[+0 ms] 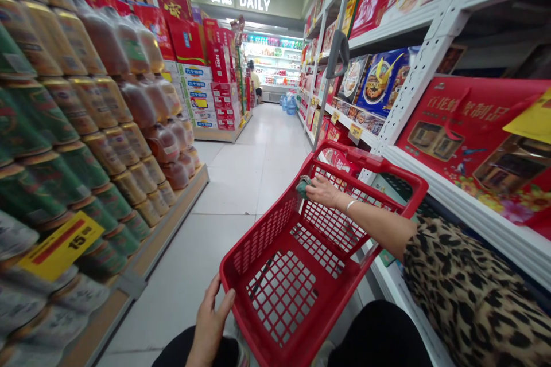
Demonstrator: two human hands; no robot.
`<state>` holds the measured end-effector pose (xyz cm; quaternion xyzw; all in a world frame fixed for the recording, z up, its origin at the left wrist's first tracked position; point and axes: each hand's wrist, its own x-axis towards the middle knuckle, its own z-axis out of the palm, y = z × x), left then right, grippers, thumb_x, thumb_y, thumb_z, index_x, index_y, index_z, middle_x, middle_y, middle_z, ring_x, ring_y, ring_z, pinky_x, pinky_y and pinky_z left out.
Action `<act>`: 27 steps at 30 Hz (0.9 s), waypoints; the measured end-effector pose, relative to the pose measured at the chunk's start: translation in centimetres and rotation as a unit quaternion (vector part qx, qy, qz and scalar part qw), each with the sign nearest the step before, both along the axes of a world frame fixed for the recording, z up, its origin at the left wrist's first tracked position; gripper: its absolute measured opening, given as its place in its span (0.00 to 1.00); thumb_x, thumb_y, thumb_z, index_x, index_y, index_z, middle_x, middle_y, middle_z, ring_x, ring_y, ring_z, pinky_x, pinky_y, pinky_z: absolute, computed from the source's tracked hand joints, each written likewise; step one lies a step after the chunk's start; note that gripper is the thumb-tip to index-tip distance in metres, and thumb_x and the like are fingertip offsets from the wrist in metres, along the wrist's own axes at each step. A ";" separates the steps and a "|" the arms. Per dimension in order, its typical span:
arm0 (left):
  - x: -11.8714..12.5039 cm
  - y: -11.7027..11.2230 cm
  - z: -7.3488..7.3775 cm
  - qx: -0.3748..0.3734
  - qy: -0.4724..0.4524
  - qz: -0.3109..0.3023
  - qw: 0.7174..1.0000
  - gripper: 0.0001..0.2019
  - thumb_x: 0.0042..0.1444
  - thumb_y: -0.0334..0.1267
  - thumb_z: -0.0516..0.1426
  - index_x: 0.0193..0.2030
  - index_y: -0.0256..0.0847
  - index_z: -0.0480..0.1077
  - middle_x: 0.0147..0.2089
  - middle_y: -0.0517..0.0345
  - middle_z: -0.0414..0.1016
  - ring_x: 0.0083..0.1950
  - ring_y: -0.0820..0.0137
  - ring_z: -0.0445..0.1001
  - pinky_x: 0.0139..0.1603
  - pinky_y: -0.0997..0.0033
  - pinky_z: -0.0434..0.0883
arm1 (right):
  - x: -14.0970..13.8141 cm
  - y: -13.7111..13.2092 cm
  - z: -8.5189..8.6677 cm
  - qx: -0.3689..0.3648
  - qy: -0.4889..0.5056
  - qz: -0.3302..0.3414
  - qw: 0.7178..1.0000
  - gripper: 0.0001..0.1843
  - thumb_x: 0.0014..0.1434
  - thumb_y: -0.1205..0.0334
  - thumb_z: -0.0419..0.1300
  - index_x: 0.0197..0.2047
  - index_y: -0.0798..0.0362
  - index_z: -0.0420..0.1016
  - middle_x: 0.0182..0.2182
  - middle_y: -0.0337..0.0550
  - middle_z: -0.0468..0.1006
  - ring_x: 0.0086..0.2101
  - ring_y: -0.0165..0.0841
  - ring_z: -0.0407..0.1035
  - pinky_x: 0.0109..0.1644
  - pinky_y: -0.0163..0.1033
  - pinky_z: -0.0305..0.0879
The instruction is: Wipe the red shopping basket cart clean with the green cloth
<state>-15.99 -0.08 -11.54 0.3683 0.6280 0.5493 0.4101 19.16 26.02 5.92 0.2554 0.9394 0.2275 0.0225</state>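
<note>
A red plastic shopping basket with lattice walls stands tilted in front of my knees, with nothing lying in it. My right hand reaches across it, fingers closed on a green cloth that touches the inside of the far-left corner. A light bracelet circles that wrist, below a leopard-print sleeve. At the near-left corner, my left hand rests against the basket's rim, thumb and fingers apart.
On the left, stacked drink cans stand on a low platform beside a yellow price tag. White shelves with boxed goods run close on the right. The tiled aisle leads to a fridge, where a person is seen.
</note>
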 end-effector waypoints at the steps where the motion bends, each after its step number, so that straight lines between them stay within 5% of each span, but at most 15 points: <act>1: -0.1 0.0 -0.1 -0.003 -0.001 -0.003 1.000 0.36 0.43 0.57 0.67 0.58 0.43 0.74 0.63 0.48 0.75 0.70 0.48 0.65 0.74 0.45 0.56 | 0.4 0.2 0.2 0.008 0.020 -0.017 1.000 0.20 0.68 0.73 0.48 0.40 0.53 0.82 0.40 0.49 0.77 0.40 0.38 0.65 0.54 0.50 0.55; 13: 0.5 -0.3 1.2 -0.013 0.013 0.005 1.000 0.37 0.45 0.59 0.65 0.60 0.41 0.72 0.65 0.48 0.73 0.71 0.49 0.64 0.74 0.49 0.58 | 1.7 0.9 0.7 0.070 0.057 -0.046 0.995 0.21 0.70 0.72 0.46 0.39 0.53 0.81 0.35 0.49 0.77 0.37 0.38 0.63 0.60 0.54 0.52; 20: 1.4 -0.4 2.5 -0.011 0.026 0.023 0.999 0.36 0.46 0.59 0.62 0.59 0.39 0.73 0.64 0.47 0.75 0.70 0.50 0.66 0.74 0.52 0.59 | 1.4 1.0 0.0 0.108 0.058 -0.050 0.991 0.19 0.69 0.73 0.49 0.55 0.55 0.77 0.35 0.47 0.78 0.37 0.38 0.64 0.58 0.52 0.53; 27: 1.1 -0.4 2.7 -0.008 0.028 0.016 0.999 0.36 0.45 0.59 0.63 0.58 0.40 0.74 0.63 0.47 0.75 0.70 0.49 0.66 0.72 0.51 0.61 | 1.5 1.0 -0.2 0.140 0.054 -0.022 0.988 0.16 0.68 0.73 0.51 0.39 0.55 0.81 0.33 0.46 0.78 0.39 0.38 0.66 0.60 0.53 0.54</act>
